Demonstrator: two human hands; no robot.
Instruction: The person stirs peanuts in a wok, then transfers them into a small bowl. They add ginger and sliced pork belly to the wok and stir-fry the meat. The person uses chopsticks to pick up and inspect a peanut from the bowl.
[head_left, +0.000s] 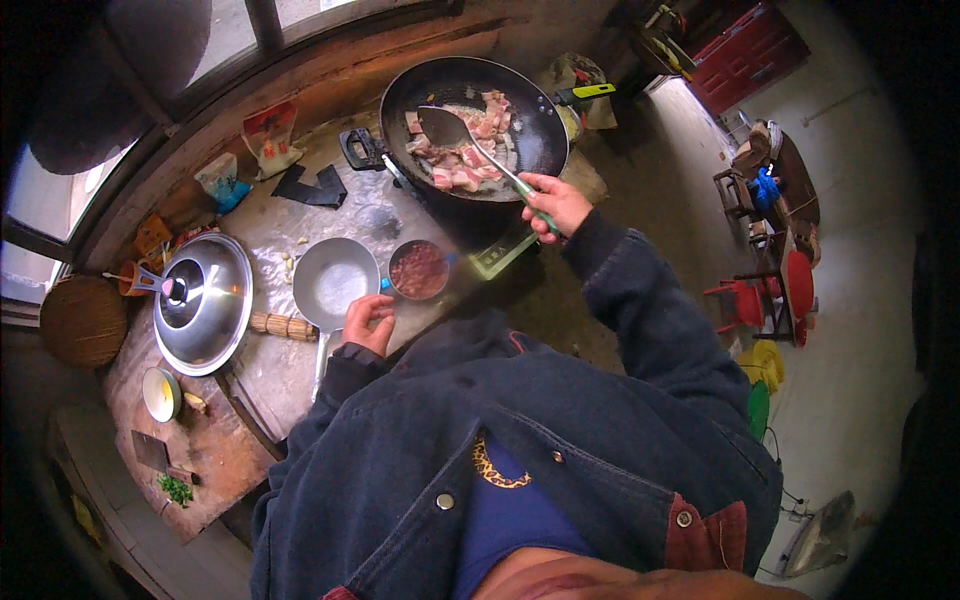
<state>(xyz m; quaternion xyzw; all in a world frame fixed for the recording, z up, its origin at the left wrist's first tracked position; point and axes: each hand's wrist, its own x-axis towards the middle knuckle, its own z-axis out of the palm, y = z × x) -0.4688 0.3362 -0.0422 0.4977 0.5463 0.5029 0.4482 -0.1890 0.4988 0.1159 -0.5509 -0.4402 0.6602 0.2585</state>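
My right hand (556, 207) grips the green handle of a metal wok spatula (491, 159). The spatula's dark blade lies over pieces of sliced, fatty meat (469, 176) in a black wok (544, 139). The wok has a black and yellow-green handle (585, 94) and sits on a stove. Partly curled, with the thumb apart, my left hand (369, 324) appears to hold nothing. It is beside a grey metal scoop (336, 277) and below a small metal cup (418, 270) of reddish-brown contents.
A domed steel lid (206, 307) rests on the counter near a bundled brush (283, 325). At lower left are a bowl (161, 394), a cleaver (152, 451) and chopped greens (175, 489). Seasoning bags (270, 142) stand by the window; a red stool (735, 306) is at right.
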